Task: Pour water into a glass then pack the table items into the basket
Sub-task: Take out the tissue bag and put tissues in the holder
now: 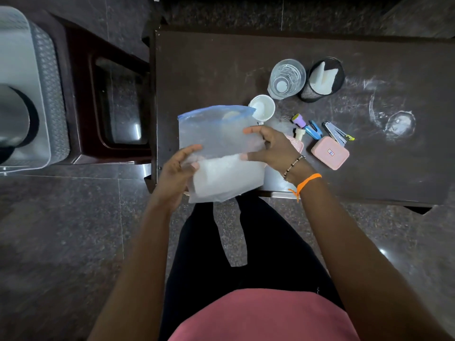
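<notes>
Dark table (221,70) — one glass (286,78), two pink boxes (330,152).

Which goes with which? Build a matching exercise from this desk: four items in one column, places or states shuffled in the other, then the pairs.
Items
1. zip bag
2. glass
3. mesh pen cup
4. pink case

Places or states
A. lies flat on the table, near the staplers
B. held up in the left hand and right hand
C. black, holds white paper
D. clear, stands upright beside the white mug

Pairs: 1-B, 2-D, 3-C, 4-A
</notes>
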